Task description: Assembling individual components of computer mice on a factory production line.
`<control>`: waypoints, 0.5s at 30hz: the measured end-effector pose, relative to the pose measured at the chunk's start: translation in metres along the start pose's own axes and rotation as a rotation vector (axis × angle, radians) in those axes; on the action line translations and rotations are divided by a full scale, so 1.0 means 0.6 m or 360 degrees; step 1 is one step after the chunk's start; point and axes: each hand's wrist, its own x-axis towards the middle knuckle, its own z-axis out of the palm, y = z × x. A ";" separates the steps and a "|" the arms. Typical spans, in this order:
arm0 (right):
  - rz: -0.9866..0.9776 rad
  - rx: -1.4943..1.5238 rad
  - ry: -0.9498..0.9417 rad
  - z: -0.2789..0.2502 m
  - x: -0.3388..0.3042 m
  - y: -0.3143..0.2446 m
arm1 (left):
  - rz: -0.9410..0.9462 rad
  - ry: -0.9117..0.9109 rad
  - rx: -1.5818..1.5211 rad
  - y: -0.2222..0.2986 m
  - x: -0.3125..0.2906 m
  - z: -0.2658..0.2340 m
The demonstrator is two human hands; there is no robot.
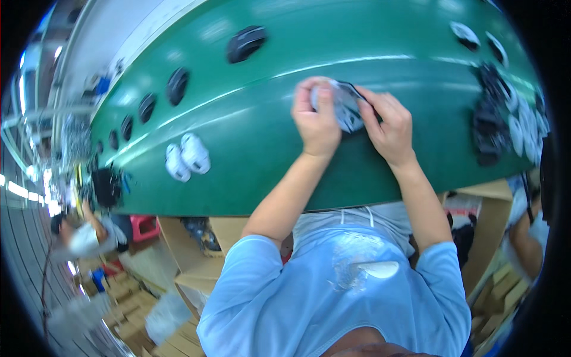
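Left hand (pixel 318 119) and right hand (pixel 389 125) on one shell (pixel 346 113)

The left hand was clamped on the shell's left side, thumb on top. The right hand pinched the dark edge (pixel 355 90) opposite, thumb against fingers; blur hid whether that edge was a separate piece. The shell was held up in front of the person, above the green bench (pixel 256 149). The left grip seemed the steadying one; to my eye, good handling meant keeping it firm while the right fingertips pressed lightly and evenly, without bending the thin wall.

Farther out, two white shells (pixel 195 153) lay side by side to the left, and black shells (pixel 177 86) stood in a spaced row beyond. Dark parts (pixel 491 113) and white parts (pixel 516 134) crowded the bench's right end.

Below the bench, the left carton (pixel 229 229) held something dark, too unclear to name. The right carton (pixel 491 229) also had dark contents.
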 end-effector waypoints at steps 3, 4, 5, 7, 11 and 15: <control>-0.0118 -0.0112 0.0403 -0.029 -0.016 0.004 | -0.0598 -0.0113 -0.0566 0.019 -0.028 0.048; -0.0092 -0.0151 0.0437 -0.042 -0.027 0.006 | -0.0628 -0.0163 -0.0571 0.025 -0.036 0.064; -0.0217 -0.0154 0.0370 -0.053 -0.041 0.008 | -0.0775 -0.0298 -0.0748 0.031 -0.041 0.083; -0.0494 -0.0132 0.0259 -0.072 -0.057 0.009 | -0.0944 -0.0492 -0.0899 0.033 -0.038 0.107; -0.0455 -0.0115 0.0109 -0.140 -0.085 0.002 | -0.0965 -0.0642 -0.0855 0.038 0.000 0.062; 0.0160 -0.0947 0.0335 -0.333 -0.094 0.096 | -0.1053 -0.0923 -0.0516 0.037 0.004 0.054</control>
